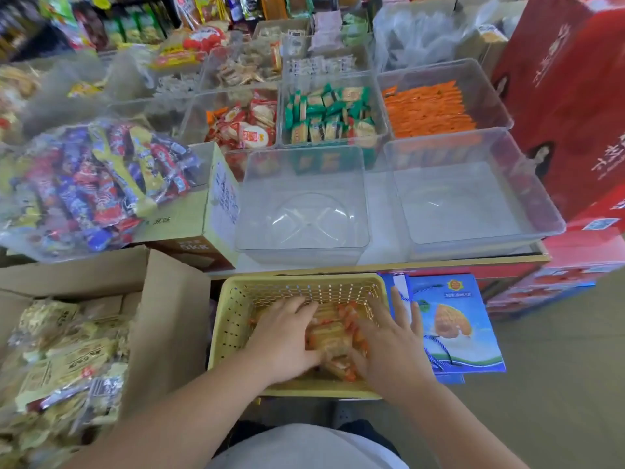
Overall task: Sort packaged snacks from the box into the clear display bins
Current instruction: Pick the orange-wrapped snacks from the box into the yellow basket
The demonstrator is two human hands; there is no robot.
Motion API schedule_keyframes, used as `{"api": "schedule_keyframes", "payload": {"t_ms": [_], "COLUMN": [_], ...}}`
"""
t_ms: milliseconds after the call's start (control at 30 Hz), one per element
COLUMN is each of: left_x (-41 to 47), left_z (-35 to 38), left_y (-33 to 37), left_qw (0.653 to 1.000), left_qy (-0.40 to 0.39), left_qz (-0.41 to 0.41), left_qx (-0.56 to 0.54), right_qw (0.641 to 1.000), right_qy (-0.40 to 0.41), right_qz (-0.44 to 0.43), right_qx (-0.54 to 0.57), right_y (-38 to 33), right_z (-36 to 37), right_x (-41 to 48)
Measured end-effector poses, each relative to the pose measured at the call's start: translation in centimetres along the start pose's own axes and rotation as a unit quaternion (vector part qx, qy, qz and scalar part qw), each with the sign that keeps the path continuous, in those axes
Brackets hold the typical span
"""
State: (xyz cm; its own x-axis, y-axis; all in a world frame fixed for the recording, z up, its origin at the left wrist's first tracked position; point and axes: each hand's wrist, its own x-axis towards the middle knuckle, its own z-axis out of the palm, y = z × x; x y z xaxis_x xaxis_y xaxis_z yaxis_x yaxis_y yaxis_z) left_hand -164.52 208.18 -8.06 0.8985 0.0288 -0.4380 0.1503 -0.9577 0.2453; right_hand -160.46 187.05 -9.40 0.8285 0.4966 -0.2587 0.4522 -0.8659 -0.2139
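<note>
A yellow perforated basket [233,319] sits low in front of me and holds a pile of orange-and-white snack packets [333,336]. My left hand [284,336] lies on the left side of the pile with its fingers stretched over the packets. On the right side rests my right hand [389,346], fingers spread, thumb against the pile. Two empty clear bins stand on the shelf above the basket, one in the middle [304,174] and one to the right [473,154]. An open cardboard box [169,319] at the left holds cream-yellow packaged snacks [67,360].
Behind the empty bins are filled ones: red-white packets [247,126], green packets [328,113], orange sticks [426,110]. A clear bag of blue-red snacks [94,184] lies on a carton at the left. Blue gift boxes [453,323] lean right of the basket; red cartons [568,79] stack at far right.
</note>
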Motion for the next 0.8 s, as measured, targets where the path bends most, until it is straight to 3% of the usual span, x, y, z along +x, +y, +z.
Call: {"api": "schedule_keyframes", "payload": {"t_ms": [167, 367, 467, 600, 800], "left_x": [-7.7, -17.6, -21.7, -25.6, -26.7], "left_z": [-3.5, -5.0, -4.7, -3.4, -1.2], "left_y": [-5.2, -16.2, -22.2, -30.1, -39.5], "left_qw": [0.988, 0.941, 0.92, 0.912, 0.939], "left_qy": [0.137, 0.28, 0.238, 0.152, 0.079], "left_qz": [-0.033, -0.186, -0.31, -0.379, -0.305], "left_qx": [-0.06, -0.047, -0.027, 0.029, -0.139], "right_qw": [0.99, 0.968, 0.951, 0.926, 0.925], "right_qy": [0.104, 0.074, 0.043, -0.006, -0.087], "right_qz": [-0.057, -0.175, -0.238, -0.288, -0.184], "right_qx": [0.071, 0.165, 0.193, 0.242, 0.322], "right_y": [-4.6, -14.2, -19.4, -25.6, -36.8], "right_z": [-1.3, -2.7, -2.4, -1.2, 1.9], "right_x": [1.2, 2.9, 2.9, 1.9, 0.3]}}
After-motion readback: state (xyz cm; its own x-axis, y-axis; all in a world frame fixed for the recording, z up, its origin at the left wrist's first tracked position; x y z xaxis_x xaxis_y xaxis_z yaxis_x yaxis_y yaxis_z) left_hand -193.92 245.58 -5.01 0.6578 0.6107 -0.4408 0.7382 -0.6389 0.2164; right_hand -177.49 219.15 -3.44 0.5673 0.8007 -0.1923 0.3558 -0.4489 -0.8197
